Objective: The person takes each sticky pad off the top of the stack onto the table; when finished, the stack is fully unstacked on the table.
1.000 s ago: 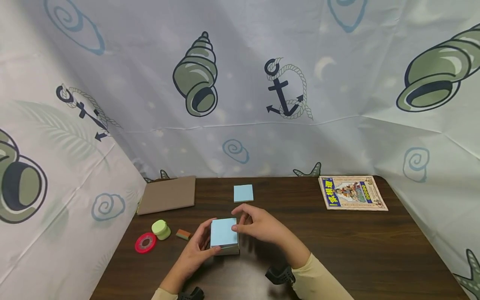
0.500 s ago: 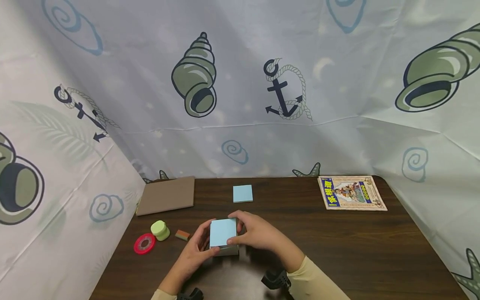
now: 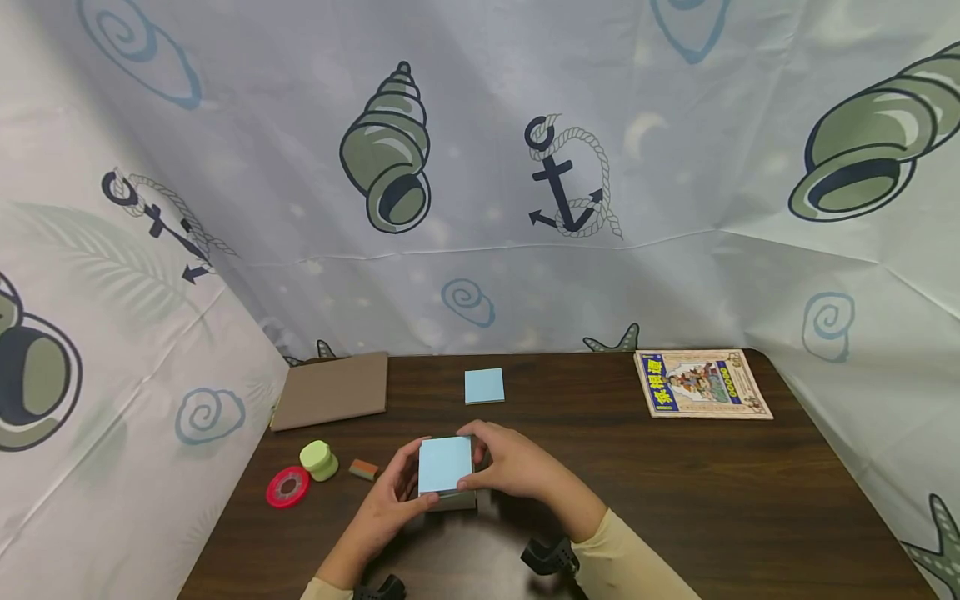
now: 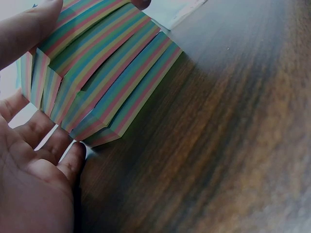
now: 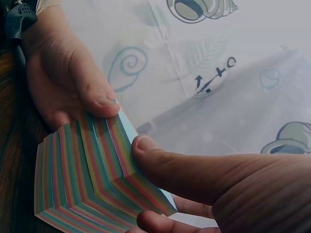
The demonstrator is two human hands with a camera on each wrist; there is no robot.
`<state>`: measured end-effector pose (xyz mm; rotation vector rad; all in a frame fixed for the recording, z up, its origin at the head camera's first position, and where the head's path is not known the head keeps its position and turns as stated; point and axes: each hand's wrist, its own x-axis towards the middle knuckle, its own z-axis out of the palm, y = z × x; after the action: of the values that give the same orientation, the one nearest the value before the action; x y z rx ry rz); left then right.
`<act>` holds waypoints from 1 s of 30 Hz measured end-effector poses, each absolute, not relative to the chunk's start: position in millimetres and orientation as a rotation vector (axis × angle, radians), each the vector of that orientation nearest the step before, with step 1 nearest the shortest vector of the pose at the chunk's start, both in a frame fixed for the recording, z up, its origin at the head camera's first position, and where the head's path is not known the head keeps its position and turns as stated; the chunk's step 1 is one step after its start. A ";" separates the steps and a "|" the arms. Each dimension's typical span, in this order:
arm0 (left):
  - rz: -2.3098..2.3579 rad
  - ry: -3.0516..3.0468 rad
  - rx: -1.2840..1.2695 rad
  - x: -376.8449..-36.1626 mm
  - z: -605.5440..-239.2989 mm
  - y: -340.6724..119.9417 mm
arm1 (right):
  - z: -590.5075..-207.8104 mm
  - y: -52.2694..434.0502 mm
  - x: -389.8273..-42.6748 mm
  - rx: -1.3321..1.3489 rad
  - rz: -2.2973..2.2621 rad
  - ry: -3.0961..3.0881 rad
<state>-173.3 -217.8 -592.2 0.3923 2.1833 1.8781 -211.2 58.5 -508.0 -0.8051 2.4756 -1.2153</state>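
Observation:
A stack of sticky note pads [image 3: 446,463] with a light blue top stands on the table between both hands in the head view. Striped, slightly uneven sides of the stack show in the left wrist view [image 4: 112,77] and the right wrist view. My left hand [image 3: 388,502] grips the stack from the left, thumb at the near front corner and fingers behind. From the right, my right hand [image 3: 517,467] holds the upper pads, its thumb [image 5: 160,162] at the near side and fingers at the far side. Beyond the stack lies a separate light blue pad [image 3: 484,386].
At left are a red ring-shaped roll [image 3: 287,487], a light green round container [image 3: 319,460] and a small orange-and-grey block [image 3: 363,469]. A brown board [image 3: 332,392] lies at the back left, and a printed booklet [image 3: 703,383] at the back right. Patterned cloth [image 3: 480,208] hangs behind the table.
My right hand has come down from above the stack's right edge and now takes its right side between thumb and fingers. The left hand keeps its grip.

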 end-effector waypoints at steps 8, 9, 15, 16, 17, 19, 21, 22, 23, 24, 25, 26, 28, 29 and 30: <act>1.876 2.189 0.402 -173.7 -593.0 -217.8 | -509.2 60.4 -211.7 -0.802 -1.212 2.458; 1.876 2.189 0.406 -173.9 -593.1 -217.8 | -509.3 60.6 -211.8 -0.801 -1.210 2.457; 1.871 2.202 0.408 -174.7 -594.1 -217.8 | -508.0 62.8 -212.5 -0.812 -1.198 2.470; 1.867 2.208 0.400 -174.8 -594.6 -217.9 | -507.7 63.5 -212.9 -0.814 -1.199 2.474; 1.864 2.216 0.389 -175.1 -595.2 -217.9 | -507.7 64.1 -213.3 -0.816 -1.200 2.477; 1.861 2.228 0.370 -175.6 -596.4 -217.9 | -507.8 65.3 -214.2 -0.819 -1.212 2.477; 1.860 2.241 0.360 -176.0 -597.5 -217.8 | -508.2 66.5 -215.4 -0.820 -1.234 2.469; 1.858 2.244 0.356 -176.1 -597.9 -217.8 | -508.2 67.1 -216.0 -0.818 -1.246 2.463; 1.859 2.249 0.357 -176.3 -598.2 -217.7 | -507.9 67.6 -216.5 -0.818 -1.261 2.457; 1.858 2.249 0.360 -176.2 -598.4 -217.6 | -507.8 68.0 -217.1 -0.816 -1.274 2.453; 1.859 2.251 0.363 -176.2 -598.2 -217.7 | -507.2 68.4 -217.6 -0.814 -1.290 2.448; 1.856 2.251 0.367 -176.1 -598.1 -217.7 | -506.6 68.8 -218.0 -0.812 -1.303 2.444; 1.860 2.249 0.367 -175.9 -597.2 -217.6 | -504.9 69.6 -218.5 -0.809 -1.330 2.438; 1.863 2.247 0.365 -175.7 -596.7 -217.4 | -504.2 70.0 -218.7 -0.808 -1.340 2.437; 1.863 2.242 0.364 -175.4 -596.0 -217.3 | -503.4 70.4 -218.7 -0.805 -1.352 2.436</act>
<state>-175.4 -217.3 -596.0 0.3635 2.2415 1.8634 -218.7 70.4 -503.4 -0.8049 2.4355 -1.3521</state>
